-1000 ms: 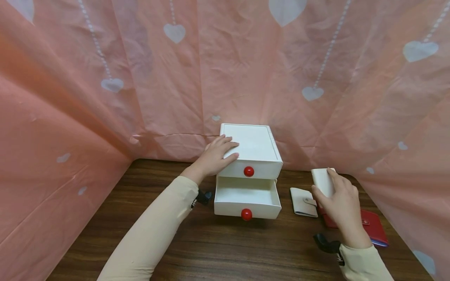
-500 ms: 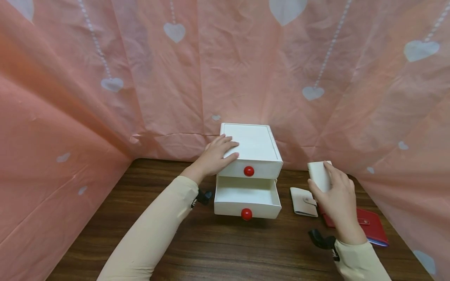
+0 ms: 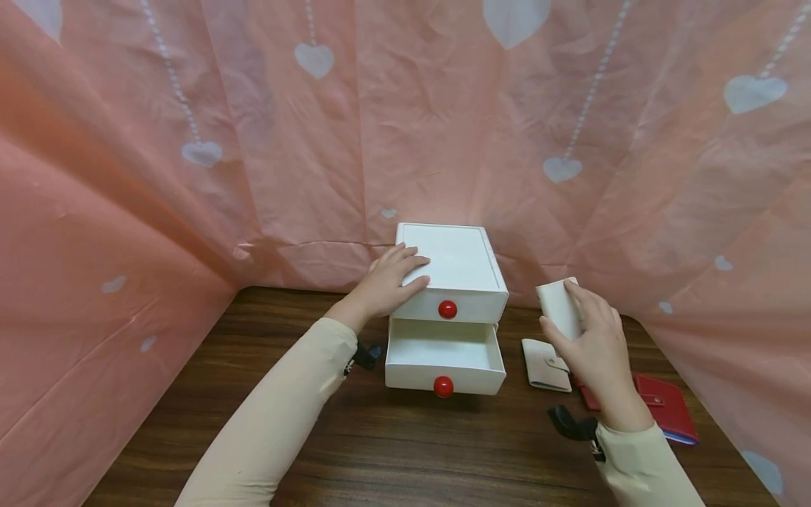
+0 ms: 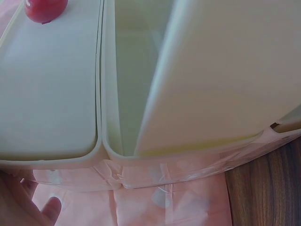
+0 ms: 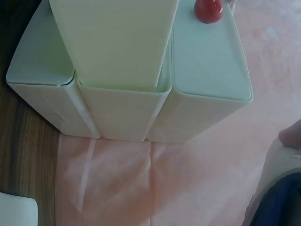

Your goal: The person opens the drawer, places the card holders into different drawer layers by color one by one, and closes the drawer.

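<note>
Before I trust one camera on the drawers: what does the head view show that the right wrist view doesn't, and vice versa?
Only head: the red wallet, the left sleeve, and the red knob of the open drawer.
Only right wrist: the lowest tier, below that drawer.
Both: the white cabinet, that drawer, the closed top drawer, curtain, tabletop, and the right hand holding a white case, mostly cropped in the wrist view. The wrist view's pale corner may be the cream wallet.

red wallet: middle behind right wrist | white case: part under right fingers | red knob: cropped, left-wrist view
</note>
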{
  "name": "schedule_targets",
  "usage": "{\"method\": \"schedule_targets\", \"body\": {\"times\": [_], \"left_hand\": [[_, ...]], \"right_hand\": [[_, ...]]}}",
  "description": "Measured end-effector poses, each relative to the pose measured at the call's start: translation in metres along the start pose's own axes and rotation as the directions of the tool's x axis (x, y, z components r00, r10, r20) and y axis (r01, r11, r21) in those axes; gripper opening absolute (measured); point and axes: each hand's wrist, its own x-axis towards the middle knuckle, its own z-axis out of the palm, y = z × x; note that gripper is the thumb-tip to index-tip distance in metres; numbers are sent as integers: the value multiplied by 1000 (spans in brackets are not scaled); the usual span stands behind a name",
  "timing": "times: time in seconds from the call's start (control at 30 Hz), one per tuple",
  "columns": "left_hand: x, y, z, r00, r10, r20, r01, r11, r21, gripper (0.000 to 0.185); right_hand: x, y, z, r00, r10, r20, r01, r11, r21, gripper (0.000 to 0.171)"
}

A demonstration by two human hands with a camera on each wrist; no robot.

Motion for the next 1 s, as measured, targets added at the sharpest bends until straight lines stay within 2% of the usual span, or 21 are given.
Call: {"method": "schedule_targets", "body": {"times": [0.43, 0.73, 1.0], "left_hand": [[0, 0, 0, 1000, -4, -1, 4, 1000, -7, 51], [1, -1, 1, 1000, -1, -2, 1, 1000, 7, 51], [1, -1, 1, 1000, -1, -2, 1, 1000, 1, 50]], "right_hand": [[9, -14, 4, 988, -129, 82, 124, 990, 71, 71], [14, -22, 4, 961, -231, 153, 209, 967, 145, 71], [15, -25, 8, 933, -293, 208, 243, 941, 237, 74]]}}
